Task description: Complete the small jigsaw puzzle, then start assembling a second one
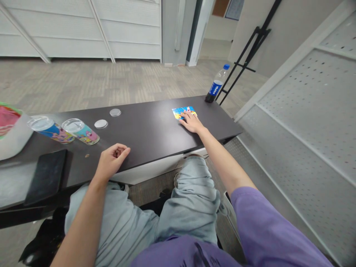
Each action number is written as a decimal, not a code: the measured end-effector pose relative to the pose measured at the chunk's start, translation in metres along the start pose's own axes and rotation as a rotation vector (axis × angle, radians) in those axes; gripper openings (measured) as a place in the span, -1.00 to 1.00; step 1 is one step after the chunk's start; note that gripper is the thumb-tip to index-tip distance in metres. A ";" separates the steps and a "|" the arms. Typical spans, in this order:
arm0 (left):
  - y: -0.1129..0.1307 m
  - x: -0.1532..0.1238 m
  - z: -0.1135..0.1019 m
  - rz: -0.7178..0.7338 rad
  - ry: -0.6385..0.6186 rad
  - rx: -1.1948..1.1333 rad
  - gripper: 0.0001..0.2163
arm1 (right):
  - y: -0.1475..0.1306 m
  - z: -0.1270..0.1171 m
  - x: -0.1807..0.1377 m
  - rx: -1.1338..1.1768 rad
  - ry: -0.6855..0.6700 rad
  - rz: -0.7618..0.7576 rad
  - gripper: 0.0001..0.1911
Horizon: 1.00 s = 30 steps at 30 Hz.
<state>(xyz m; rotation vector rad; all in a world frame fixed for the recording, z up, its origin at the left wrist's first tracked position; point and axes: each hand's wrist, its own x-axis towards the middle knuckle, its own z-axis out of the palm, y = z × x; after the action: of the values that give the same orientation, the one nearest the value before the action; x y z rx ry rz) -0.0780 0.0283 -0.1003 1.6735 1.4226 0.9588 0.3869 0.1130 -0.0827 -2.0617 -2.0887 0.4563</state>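
My right hand (190, 121) lies with its fingers stretched out on a bright cartoon-printed sheet (178, 112), blue with yellow and pink figures, flat on the dark table. The fingers cover part of the print. At the front edge of the table rests my left hand (113, 158), its fingers curled in loosely and nothing visible in them. Beyond it are two clear-topped cups with cartoon prints, a blue one (57, 131) and a teal one (85, 134). Two round pale discs, a nearer one (101, 124) and a farther one (115, 112), lie beside the cups.
A Pepsi bottle (215, 86), partly full, stands at the far right corner of the table (147, 128). On the left are a black flat tablet-like object (46, 176) and a white container (16, 142) with pink contents. A perforated panel (303, 111) rises at the right.
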 end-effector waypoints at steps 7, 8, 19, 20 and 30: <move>-0.006 0.000 -0.003 -0.012 -0.009 0.025 -0.65 | 0.022 -0.015 0.037 0.012 0.007 0.029 -0.34; -0.006 0.000 -0.003 -0.011 -0.011 0.032 -0.65 | 0.024 -0.016 0.041 0.016 0.008 0.030 -0.35; -0.002 -0.001 -0.005 0.026 0.016 0.043 -0.70 | 0.028 -0.014 0.054 0.008 0.120 0.065 -0.29; 0.000 -0.001 -0.004 0.036 0.024 0.035 -0.72 | 0.024 -0.012 0.048 0.010 0.155 0.069 -0.25; 0.065 -0.049 -0.013 0.259 0.332 -0.099 -0.80 | -0.045 -0.064 -0.137 0.198 0.525 -0.264 -0.17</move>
<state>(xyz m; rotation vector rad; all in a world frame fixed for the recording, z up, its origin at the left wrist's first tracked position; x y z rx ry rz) -0.0656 -0.0276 -0.0409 1.7080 1.3578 1.4852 0.3700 -0.0168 0.0047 -1.5512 -1.8649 0.0629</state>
